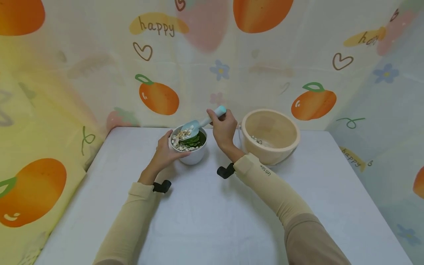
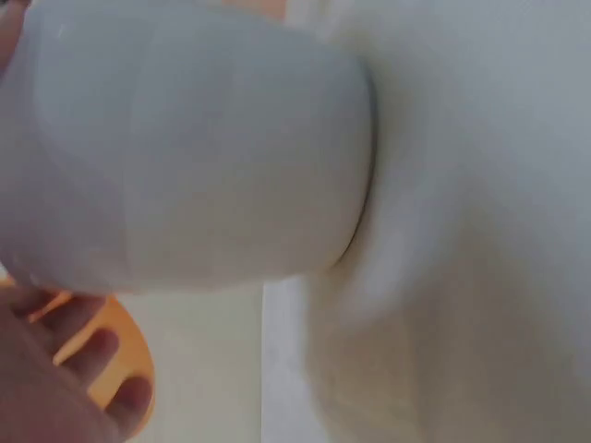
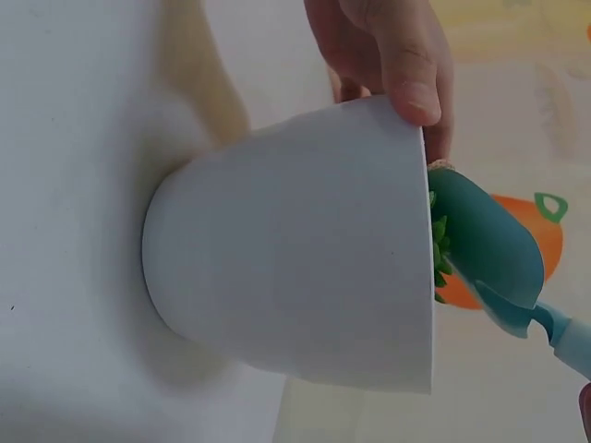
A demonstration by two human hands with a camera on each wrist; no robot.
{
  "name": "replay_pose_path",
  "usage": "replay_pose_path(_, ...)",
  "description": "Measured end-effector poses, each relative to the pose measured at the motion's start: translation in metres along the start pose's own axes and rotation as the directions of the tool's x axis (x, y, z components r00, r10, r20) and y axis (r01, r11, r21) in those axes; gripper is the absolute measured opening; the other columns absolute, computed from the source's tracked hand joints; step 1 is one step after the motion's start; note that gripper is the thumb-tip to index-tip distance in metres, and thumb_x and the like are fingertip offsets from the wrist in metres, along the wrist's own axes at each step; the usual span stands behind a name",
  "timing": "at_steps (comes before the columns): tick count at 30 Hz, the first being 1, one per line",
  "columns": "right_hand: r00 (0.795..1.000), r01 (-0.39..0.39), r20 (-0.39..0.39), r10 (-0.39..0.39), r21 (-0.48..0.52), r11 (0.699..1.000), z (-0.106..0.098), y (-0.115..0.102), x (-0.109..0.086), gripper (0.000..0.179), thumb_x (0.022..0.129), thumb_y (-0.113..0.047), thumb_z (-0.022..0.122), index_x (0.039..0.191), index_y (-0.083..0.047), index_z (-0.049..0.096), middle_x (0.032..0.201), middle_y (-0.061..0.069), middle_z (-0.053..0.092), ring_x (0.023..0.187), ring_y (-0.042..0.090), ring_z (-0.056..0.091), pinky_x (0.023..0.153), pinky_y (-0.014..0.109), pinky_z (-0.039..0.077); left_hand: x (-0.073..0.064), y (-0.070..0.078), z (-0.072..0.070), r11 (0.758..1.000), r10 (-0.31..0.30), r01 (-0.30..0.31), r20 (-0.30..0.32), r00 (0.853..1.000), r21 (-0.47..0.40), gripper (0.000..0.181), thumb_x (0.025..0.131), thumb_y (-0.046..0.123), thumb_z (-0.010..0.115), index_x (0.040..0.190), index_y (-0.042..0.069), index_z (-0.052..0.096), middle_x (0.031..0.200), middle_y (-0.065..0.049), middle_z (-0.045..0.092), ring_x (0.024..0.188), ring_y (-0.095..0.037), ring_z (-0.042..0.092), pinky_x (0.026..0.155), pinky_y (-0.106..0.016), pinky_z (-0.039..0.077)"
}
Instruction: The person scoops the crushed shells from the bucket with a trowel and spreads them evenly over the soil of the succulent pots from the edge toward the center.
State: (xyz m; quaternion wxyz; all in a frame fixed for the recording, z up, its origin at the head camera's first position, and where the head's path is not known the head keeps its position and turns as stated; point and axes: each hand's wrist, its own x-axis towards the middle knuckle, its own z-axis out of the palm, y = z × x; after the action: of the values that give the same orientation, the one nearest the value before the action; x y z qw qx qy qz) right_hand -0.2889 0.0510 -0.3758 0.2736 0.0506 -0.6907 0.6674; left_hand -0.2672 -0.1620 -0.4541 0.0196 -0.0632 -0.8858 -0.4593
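Note:
A white plant pot [image 1: 194, 158] stands on the table, with a green plant [image 1: 193, 141] and pale pebbles [image 1: 178, 142] inside. My left hand [image 1: 165, 150] holds it from the left, thumb at the near side of the rim. In the right wrist view, that thumb [image 3: 417, 88] presses the pot's wall. My right hand [image 1: 224, 129] grips the handle of a light blue hand trowel [image 1: 191, 126]. The trowel's blade, with pebbles on it, tilts down over the pot's mouth. In the left wrist view the pot [image 2: 185, 148] hides part of my left hand.
Right of my right hand stands a larger cream tub [image 1: 269, 152] with a few pebbles [image 1: 256, 140] at its bottom. A white cloth [image 1: 212, 221] covers the table. Behind hangs a fruit-printed curtain [image 1: 251, 81], close to the table's far edge.

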Motion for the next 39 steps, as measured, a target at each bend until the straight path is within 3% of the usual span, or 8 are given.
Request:
replay_pose_path(4, 1.0, -0.019, 0.005, 0.019, -0.03, 0.999, -0.001, 0.0, 0.0, 0.029, 0.087, -0.026, 0.074, 0.088, -0.001, 0.06, 0.078, 0.018, 0.068, 0.07, 0.029, 0.07, 0.068, 0.038, 0.06, 0.007, -0.002, -0.006, 0.999, 0.014, -0.011, 0.07, 0.997, -0.04, 0.116, 0.07, 0.036, 0.087, 0.155, 0.005, 0.014, 0.158, -0.019, 0.024, 0.146, -0.038, 0.021, 0.117, -0.061, 0.02)
replay_pose_path(8, 1.0, -0.028, 0.012, 0.029, -0.049, 0.998, -0.001, 0.0, -0.001, 0.029, 0.088, -0.027, 0.074, 0.089, -0.002, 0.06, 0.079, 0.018, 0.069, 0.07, 0.027, 0.07, 0.064, 0.026, 0.058, 0.01, -0.001, -0.005, 0.998, 0.0, 0.006, 0.099, 0.995, -0.067, 0.116, 0.071, 0.033, 0.086, 0.156, 0.008, 0.012, 0.159, -0.019, 0.022, 0.146, -0.037, 0.021, 0.118, -0.06, 0.019)
replay_pose_path(21, 1.0, 0.008, 0.01, -0.007, -0.063, 0.998, 0.004, 0.003, -0.004, 0.03, 0.088, -0.027, 0.073, 0.087, -0.001, 0.06, 0.077, 0.021, 0.069, 0.069, 0.029, 0.071, 0.064, 0.026, 0.058, 0.009, 0.0, 0.002, 0.996, 0.013, -0.011, 0.022, 1.0, -0.088, 0.114, 0.07, 0.033, 0.087, 0.154, 0.004, 0.016, 0.155, -0.021, 0.029, 0.142, -0.037, 0.028, 0.116, -0.059, 0.023)
replay_pose_path(26, 1.0, 0.023, 0.01, -0.022, -0.073, 0.997, 0.006, 0.001, -0.002, 0.029, 0.088, -0.026, 0.073, 0.088, -0.001, 0.06, 0.078, 0.02, 0.069, 0.07, 0.029, 0.07, 0.064, 0.025, 0.058, 0.006, 0.001, 0.009, 0.994, 0.025, -0.03, -0.052, 0.998, -0.102, 0.11, 0.069, 0.033, 0.087, 0.152, 0.001, 0.021, 0.151, -0.02, 0.035, 0.139, -0.035, 0.033, 0.116, -0.057, 0.025)
replay_pose_path(30, 0.999, 0.036, 0.007, -0.035, -0.069, 0.997, 0.005, -0.002, 0.001, 0.029, 0.088, -0.027, 0.073, 0.088, 0.0, 0.06, 0.078, 0.02, 0.069, 0.07, 0.029, 0.07, 0.063, 0.025, 0.058, 0.005, 0.002, 0.013, 0.998, 0.013, -0.02, -0.098, 0.995, -0.065, 0.112, 0.068, 0.037, 0.087, 0.152, 0.002, 0.021, 0.152, -0.02, 0.034, 0.139, -0.037, 0.032, 0.114, -0.059, 0.026)
replay_pose_path(35, 0.999, 0.034, 0.005, -0.034, -0.057, 0.998, 0.004, -0.001, 0.003, 0.029, 0.088, -0.027, 0.073, 0.089, -0.001, 0.06, 0.079, 0.02, 0.069, 0.071, 0.028, 0.07, 0.064, 0.025, 0.058, 0.003, 0.003, 0.014, 0.998, -0.004, -0.002, -0.092, 0.996, -0.069, 0.115, 0.07, 0.04, 0.086, 0.154, 0.003, 0.017, 0.155, -0.021, 0.029, 0.142, -0.037, 0.029, 0.115, -0.059, 0.025)
replay_pose_path(39, 1.0, 0.017, 0.016, -0.016, -0.059, 0.998, 0.003, -0.002, 0.003, 0.029, 0.088, -0.027, 0.074, 0.088, -0.001, 0.06, 0.078, 0.019, 0.07, 0.07, 0.028, 0.07, 0.063, 0.025, 0.058, 0.002, 0.002, 0.012, 0.994, -0.015, 0.01, -0.054, 0.998, -0.105, 0.115, 0.072, 0.039, 0.085, 0.155, 0.005, 0.013, 0.157, -0.019, 0.023, 0.144, -0.035, 0.025, 0.117, -0.058, 0.022)
